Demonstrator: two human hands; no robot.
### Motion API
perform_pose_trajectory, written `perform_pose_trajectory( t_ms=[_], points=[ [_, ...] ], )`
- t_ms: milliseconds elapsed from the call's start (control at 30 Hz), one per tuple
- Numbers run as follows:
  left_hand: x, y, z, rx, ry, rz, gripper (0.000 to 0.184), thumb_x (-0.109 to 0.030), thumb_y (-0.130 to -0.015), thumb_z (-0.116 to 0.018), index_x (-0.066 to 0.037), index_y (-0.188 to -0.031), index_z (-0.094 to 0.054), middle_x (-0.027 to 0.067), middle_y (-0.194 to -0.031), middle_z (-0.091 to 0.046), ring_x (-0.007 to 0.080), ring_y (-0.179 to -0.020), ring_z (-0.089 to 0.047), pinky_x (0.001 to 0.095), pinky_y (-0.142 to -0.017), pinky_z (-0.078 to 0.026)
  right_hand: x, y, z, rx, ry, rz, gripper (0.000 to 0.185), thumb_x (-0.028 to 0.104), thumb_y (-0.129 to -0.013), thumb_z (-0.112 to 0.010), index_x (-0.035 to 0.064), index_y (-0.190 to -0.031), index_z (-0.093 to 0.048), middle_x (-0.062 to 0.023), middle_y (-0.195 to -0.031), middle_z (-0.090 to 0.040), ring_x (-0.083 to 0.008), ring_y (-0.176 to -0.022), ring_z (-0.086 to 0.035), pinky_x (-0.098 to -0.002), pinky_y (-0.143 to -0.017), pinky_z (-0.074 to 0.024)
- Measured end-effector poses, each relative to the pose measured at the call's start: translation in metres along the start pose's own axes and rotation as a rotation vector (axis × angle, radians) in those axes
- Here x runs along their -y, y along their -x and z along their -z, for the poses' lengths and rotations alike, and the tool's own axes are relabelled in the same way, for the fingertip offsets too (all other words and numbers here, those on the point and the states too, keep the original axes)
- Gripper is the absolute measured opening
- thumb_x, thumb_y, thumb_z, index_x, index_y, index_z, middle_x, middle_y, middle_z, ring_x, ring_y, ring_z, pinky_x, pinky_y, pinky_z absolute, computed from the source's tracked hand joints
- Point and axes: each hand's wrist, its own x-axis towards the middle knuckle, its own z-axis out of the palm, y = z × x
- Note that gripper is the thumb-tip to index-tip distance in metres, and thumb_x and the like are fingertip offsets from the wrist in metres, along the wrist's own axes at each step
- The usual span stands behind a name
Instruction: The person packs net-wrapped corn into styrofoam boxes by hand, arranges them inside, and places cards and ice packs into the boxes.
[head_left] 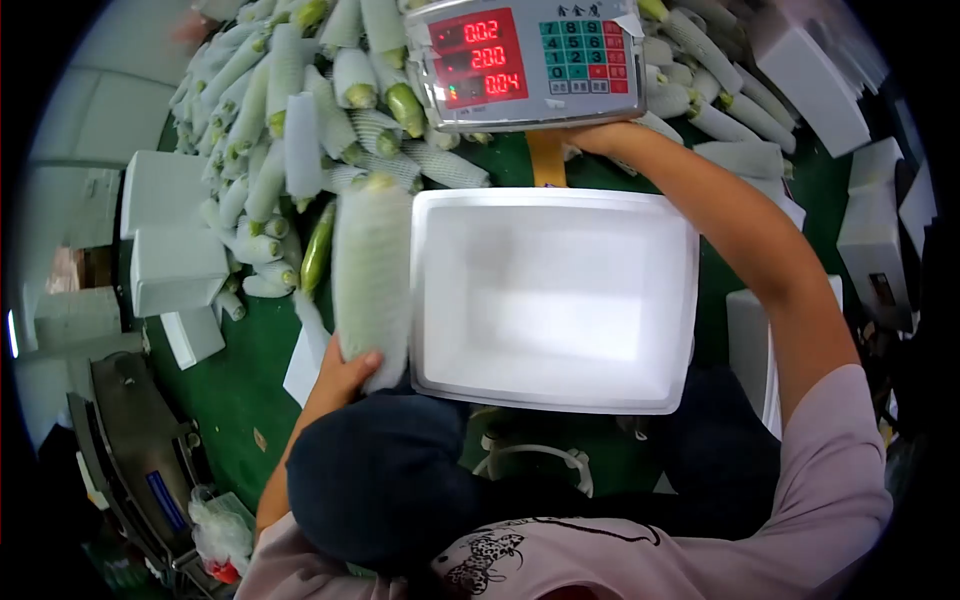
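Note:
An open white foam box (555,300) sits in front of me, with nothing inside it. Along its left side, my left hand (352,368) grips the lower end of a large pale green vegetable wrapped in foam netting (372,270), held upright. My right hand (590,138) reaches past the box's far edge to the underside of a digital scale (530,65); its fingers are mostly hidden there. Red digits glow on the scale's display. Beneath the scale, a yellow-orange post (546,160) shows.
A heap of net-wrapped vegetables (270,110) fills the back left, with more (710,70) behind the scale at right. White foam boxes (180,270) stand at left and others (875,220) at right. A dark chair-like frame (135,440) is at lower left.

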Motion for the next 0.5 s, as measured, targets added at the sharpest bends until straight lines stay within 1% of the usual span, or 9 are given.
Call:
perform_pose_trajectory(
  t_ms=[67, 100, 133, 167, 267, 333, 400, 433, 500],
  points=[
    [-0.024, -0.009, -0.025, -0.076, -0.077, -0.098, 0.092, -0.034, -0.077, -0.085, 0.000, -0.147, -0.035, 0.0123, -0.129, -0.056, 0.0214, -0.101, -0.062, 0.0340, -0.083, -0.053, -0.021, 0.005, -0.012, 0.252, -0.166, -0.064, 0.063, 0.052, -0.093, -0.061, 0.0068, -0.136, -0.059, -0.0192, -0.145, -0.053, -0.0354, -0.129, -0.052, -0.0376, -0.111, -0.0366],
    [-0.040, -0.012, -0.034, -0.007, -0.126, -0.120, 0.090, -0.029, -0.080, -0.082, 0.000, -0.149, -0.031, 0.0122, -0.131, -0.054, 0.0210, -0.103, -0.061, 0.0336, -0.084, -0.053, -0.001, 0.030, 0.023, 0.523, -0.022, -0.081, 0.059, 0.046, -0.094, -0.062, 0.0011, -0.133, -0.060, -0.0196, -0.146, -0.050, -0.0327, -0.130, -0.051, -0.0380, -0.110, -0.0381],
    [-0.051, -0.015, -0.044, 0.056, -0.166, -0.138, 0.088, -0.023, -0.083, -0.080, 0.000, -0.150, -0.028, 0.0120, -0.134, -0.052, 0.0207, -0.105, -0.061, 0.0332, -0.085, -0.053, -0.001, 0.073, 0.028, 0.271, -0.223, -0.097, 0.053, 0.037, -0.095, -0.063, 0.0013, -0.134, -0.060, -0.0173, -0.144, -0.052, -0.0291, -0.128, -0.052, -0.0360, -0.108, -0.0404],
    [-0.054, -0.020, -0.058, 0.123, -0.204, -0.189, 0.088, -0.023, -0.086, -0.078, 0.000, -0.152, -0.025, 0.0130, -0.136, -0.051, 0.0211, -0.108, -0.060, 0.0354, -0.090, -0.051, 0.002, 0.103, 0.034, -0.023, -0.240, 0.155, 0.047, 0.028, -0.095, -0.064, 0.0016, -0.133, -0.061, -0.0148, -0.139, -0.056, -0.0256, -0.124, -0.055, -0.0341, -0.105, -0.0425],
    [-0.041, -0.038, -0.110, 0.371, -0.303, -0.197, 0.089, -0.027, -0.092, -0.072, -0.004, -0.156, -0.015, 0.0180, -0.141, -0.049, 0.0241, -0.107, -0.062, 0.0382, -0.093, -0.050, 0.077, 0.163, 0.022, 0.090, -1.209, 0.151, 0.077, 0.031, -0.083, -0.077, 0.0009, -0.146, -0.043, -0.0122, -0.135, -0.057, -0.0242, -0.128, -0.051, -0.0379, -0.112, -0.0361],
    [-0.025, -0.053, -0.120, 0.438, -0.622, -0.754, 0.069, -0.027, -0.094, -0.069, -0.007, -0.151, -0.035, 0.0182, -0.131, -0.059, 0.0273, -0.100, -0.065, 0.0359, -0.085, -0.053, 0.116, 0.179, 0.017, 0.186, -1.540, -0.173, 0.076, 0.031, -0.081, -0.077, -0.0015, -0.140, -0.043, -0.0132, -0.128, -0.059, -0.0260, -0.121, -0.056, -0.0378, -0.104, -0.0438],
    [-0.030, -0.065, -0.082, 0.393, -0.696, -0.651, 0.038, -0.019, -0.100, -0.059, -0.004, -0.135, -0.056, 0.0157, -0.109, -0.067, 0.0223, -0.103, -0.063, 0.0342, -0.089, -0.051, 0.097, 0.165, 0.006, 0.325, -1.250, -0.152, 0.073, 0.027, -0.076, -0.079, -0.0007, -0.135, -0.048, -0.0141, -0.123, -0.062, -0.0268, -0.113, -0.061, -0.0379, -0.098, -0.0482],
    [-0.022, -0.069, -0.054, 0.160, -0.565, -0.581, 0.023, -0.015, -0.101, -0.056, -0.002, -0.117, -0.067, 0.0091, -0.099, -0.071, 0.0187, -0.096, -0.066, 0.0329, -0.089, -0.051, 0.102, 0.162, 0.007, 0.367, -0.906, -0.076, 0.074, 0.025, -0.072, -0.080, -0.0002, -0.134, -0.048, -0.0161, -0.120, -0.063, -0.0278, -0.110, -0.063, -0.0376, -0.096, -0.0494],
    [0.009, -0.087, 0.016, -0.332, -0.380, -0.513, 0.023, -0.014, -0.100, -0.054, -0.002, -0.116, -0.066, 0.0070, -0.099, -0.071, 0.0138, -0.095, -0.065, 0.0291, -0.086, -0.051, 0.113, 0.161, 0.006, 0.413, -0.359, 0.155, 0.080, 0.020, -0.063, -0.082, 0.0022, -0.134, -0.048, -0.0212, -0.115, -0.065, -0.0327, -0.106, -0.066, -0.0376, -0.095, -0.0506]
  ],
)
